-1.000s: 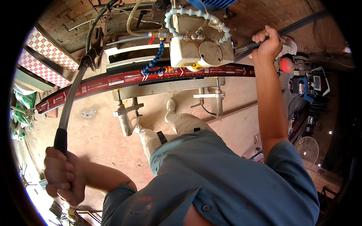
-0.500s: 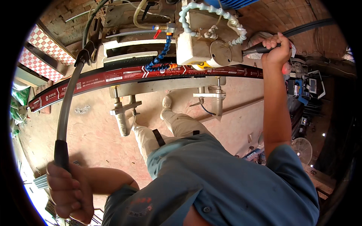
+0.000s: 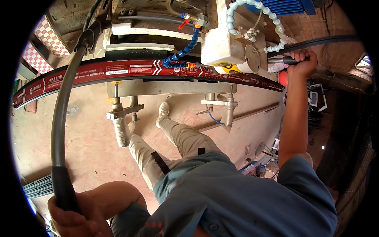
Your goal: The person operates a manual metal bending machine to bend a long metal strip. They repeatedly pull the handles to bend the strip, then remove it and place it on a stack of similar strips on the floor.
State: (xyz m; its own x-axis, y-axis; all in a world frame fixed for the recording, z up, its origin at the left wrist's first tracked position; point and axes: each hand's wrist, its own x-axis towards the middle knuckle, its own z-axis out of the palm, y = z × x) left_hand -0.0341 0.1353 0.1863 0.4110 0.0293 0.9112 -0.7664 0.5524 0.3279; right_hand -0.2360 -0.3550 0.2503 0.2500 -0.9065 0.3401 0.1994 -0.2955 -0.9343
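Nearest, at the lower left, the left hand [image 3: 81, 221] is closed around the black grip [image 3: 64, 189] of a long, curved metal lever [image 3: 59, 126]. The lever lies beyond this hand, rising from it toward the machine's upper left and crossing in front of the red-covered bar [image 3: 94, 73]. A blue-grey shirt [image 3: 244, 197] and pale trousers [image 3: 181, 136] fill the lower middle, over a pinkish floor [image 3: 87, 158].

Farther off, two metal clamps [image 3: 120, 128] hang side by side beneath a pale beam [image 3: 158, 89]. Above the beam lies the long bar, bowed by the lens, well apart from the left hand; its right end appears beside the right forearm [image 3: 294, 118], below the right hand [image 3: 304, 63].

That hand is raised at the upper right, fingers curled around the dark grip of a short handle [image 3: 290, 60]. The handle sticks out beside the round end of the white machine head [image 3: 221, 45], which sits over the bar. A blue jointed hose [image 3: 189, 44] bends down to the bar, and a pale jointed hose [image 3: 282, 31] loops over the machine head. Farthest, at the top, is a blue ribbed part [image 3: 300, 5].
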